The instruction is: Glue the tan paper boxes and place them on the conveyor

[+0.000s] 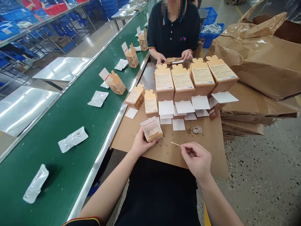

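My left hand [141, 142] is wrapped round a small open carton [154, 133], whose white inner flap stands up with a red line across it. In my right hand [197, 158] a thin cotton swab [176, 143] is pinched, its tip pointing left towards the carton without touching it. A small clear round dish [197, 129] lies on the brown cardboard work surface [207, 147], beside scattered brown crumbs [188, 131]. Two small cartons stand behind my left hand, one of them upright [150, 103] with its scalloped flap raised.
Stacked cartons [183, 80] with white flaps fill the table's far side. Behind them a person [175, 34] handles a flat carton. On the left, a green conveyor [77, 166] carries silver pouches [73, 139] and open cartons [116, 83]. Brown paper bags [263, 59] are heaped at right.
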Available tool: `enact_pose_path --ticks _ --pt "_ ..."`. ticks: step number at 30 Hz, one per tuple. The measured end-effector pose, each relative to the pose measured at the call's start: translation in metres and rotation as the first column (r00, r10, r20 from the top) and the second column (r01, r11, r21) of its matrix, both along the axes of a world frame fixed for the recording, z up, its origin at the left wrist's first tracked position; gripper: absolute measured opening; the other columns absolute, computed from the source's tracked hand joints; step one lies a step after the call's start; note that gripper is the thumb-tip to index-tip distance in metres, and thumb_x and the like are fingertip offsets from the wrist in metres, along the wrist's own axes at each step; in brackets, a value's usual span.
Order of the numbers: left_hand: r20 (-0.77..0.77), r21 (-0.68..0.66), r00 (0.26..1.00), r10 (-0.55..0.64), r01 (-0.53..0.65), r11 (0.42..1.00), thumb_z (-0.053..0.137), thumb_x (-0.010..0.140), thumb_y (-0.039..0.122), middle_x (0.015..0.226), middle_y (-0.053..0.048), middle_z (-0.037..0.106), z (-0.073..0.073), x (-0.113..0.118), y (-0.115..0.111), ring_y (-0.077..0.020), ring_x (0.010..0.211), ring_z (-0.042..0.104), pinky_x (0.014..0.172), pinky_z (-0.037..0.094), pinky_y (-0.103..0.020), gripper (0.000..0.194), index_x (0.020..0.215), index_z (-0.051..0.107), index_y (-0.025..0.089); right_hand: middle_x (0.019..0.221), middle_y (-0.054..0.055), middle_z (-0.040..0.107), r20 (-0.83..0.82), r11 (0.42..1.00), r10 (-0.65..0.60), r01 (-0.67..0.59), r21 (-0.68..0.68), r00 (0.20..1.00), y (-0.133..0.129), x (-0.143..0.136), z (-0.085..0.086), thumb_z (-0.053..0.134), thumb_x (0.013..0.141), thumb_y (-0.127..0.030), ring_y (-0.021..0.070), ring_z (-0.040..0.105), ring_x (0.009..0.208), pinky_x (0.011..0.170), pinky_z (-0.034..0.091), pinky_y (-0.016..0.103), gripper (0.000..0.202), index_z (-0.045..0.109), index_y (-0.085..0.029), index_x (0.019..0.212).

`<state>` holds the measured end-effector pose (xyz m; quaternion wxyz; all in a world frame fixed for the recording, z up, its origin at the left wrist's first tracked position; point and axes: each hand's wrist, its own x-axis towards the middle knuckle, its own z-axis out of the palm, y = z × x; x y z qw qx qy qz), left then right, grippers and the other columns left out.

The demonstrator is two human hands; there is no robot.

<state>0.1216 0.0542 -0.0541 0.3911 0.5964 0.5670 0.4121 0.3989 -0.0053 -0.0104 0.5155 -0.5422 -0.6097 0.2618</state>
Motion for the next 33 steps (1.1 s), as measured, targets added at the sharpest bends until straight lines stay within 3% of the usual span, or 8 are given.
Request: enact_pose_path --ticks 5,8,11,15,18,20,28,33 --pt "-0.015 -0.019 0.999 0.044 -0.044 0.999 0.104 0.074 0.039 0.127 -0.011 0.087 0.002 0.007 0.001 -0.0352 0.117 0.086 0.1 0.073 -0.049 0.074 0.138 0.071 0.027 0.074 0.0 0.076 -0.022 1.0 0.031 -0.031 -0.002 0.999 -0.007 -0.009 0.0 0.076 0.105 -0.024 0.0154 0.067 0.06 0.057 0.06 0.026 0.021 0.081 -0.026 0.085" --pt "0.046 -0.032 0.99 0.132 -0.131 0.991 0.11 0.067 0.048 0.125 -0.014 0.088 0.008 -0.007 -0.003 -0.0387 0.118 0.087 0.104 0.073 -0.055 0.075 0.129 0.074 0.024 0.073 0.001 0.076 -0.03 1.0 0.026 -0.027 -0.015 0.999 -0.011 -0.008 -0.001 0.077 0.106 -0.029 0.0158 0.067 0.059 0.055 0.06 0.026 0.022 0.082 -0.026 0.085" --pt "0.138 -0.026 0.923 0.359 -0.359 0.933 0.109 0.067 0.062 0.126 -0.019 0.089 0.016 -0.052 -0.008 -0.0433 0.121 0.087 0.113 0.071 -0.064 0.077 0.122 0.076 0.019 0.073 0.002 0.076 -0.034 0.999 -0.003 0.002 -0.045 0.999 -0.017 0.001 -0.002 0.078 0.108 -0.038 0.0168 0.068 0.059 0.054 0.06 0.027 0.026 0.084 -0.026 0.085" --pt "0.231 0.033 0.715 0.659 -0.683 0.73 0.114 0.057 0.054 0.145 -0.021 0.083 0.025 -0.142 -0.014 -0.0455 0.141 0.079 0.125 0.064 -0.065 0.091 0.13 0.07 0.022 0.072 0.003 0.075 -0.044 0.996 -0.049 0.046 -0.071 0.998 -0.022 0.011 -0.001 0.083 0.107 -0.046 0.0175 0.068 0.055 0.053 0.062 0.029 0.03 0.085 -0.026 0.084" --pt "0.214 0.026 0.608 0.765 -0.786 0.617 0.112 0.059 0.048 0.154 -0.02 0.078 0.027 -0.194 -0.018 -0.044 0.152 0.073 0.128 0.062 -0.063 0.091 0.135 0.065 0.025 0.069 0.003 0.075 -0.059 0.996 -0.053 0.049 -0.07 0.997 -0.018 0.009 0.0 0.087 0.104 -0.048 0.0181 0.067 0.053 0.051 0.062 0.029 0.03 0.086 -0.026 0.084" --pt "0.146 -0.008 0.568 0.81 -0.818 0.575 0.111 0.06 0.041 0.153 -0.019 0.078 0.024 -0.212 -0.019 -0.043 0.151 0.073 0.129 0.06 -0.063 0.091 0.136 0.063 0.027 0.068 0.003 0.074 -0.066 0.997 -0.037 0.032 -0.068 0.997 -0.013 0.006 0.0 0.089 0.103 -0.049 0.0182 0.066 0.052 0.049 0.062 0.029 0.031 0.087 -0.026 0.083" --pt "-0.063 0.026 0.646 0.76 -0.761 0.649 0.108 0.065 0.035 0.145 -0.017 0.08 0.0 -0.226 -0.008 -0.0399 0.148 0.075 0.124 0.064 -0.054 0.095 0.145 0.058 0.024 0.072 0.003 0.078 -0.03 0.999 -0.008 0.007 -0.05 1.0 -0.001 -0.001 0.0 0.091 0.102 -0.042 0.0182 0.068 0.055 0.051 0.062 0.03 0.022 0.089 -0.026 0.087" --pt "-0.052 0.032 0.666 0.745 -0.744 0.667 0.107 0.066 0.033 0.149 -0.017 0.079 0.003 -0.224 0.006 -0.0398 0.147 0.075 0.127 0.062 -0.056 0.093 0.145 0.058 0.024 0.069 0.004 0.076 -0.04 0.998 0.036 -0.038 -0.044 0.999 0.005 -0.01 0.002 0.09 0.103 -0.05 0.0185 0.068 0.052 0.049 0.062 0.03 0.03 0.089 -0.026 0.084"
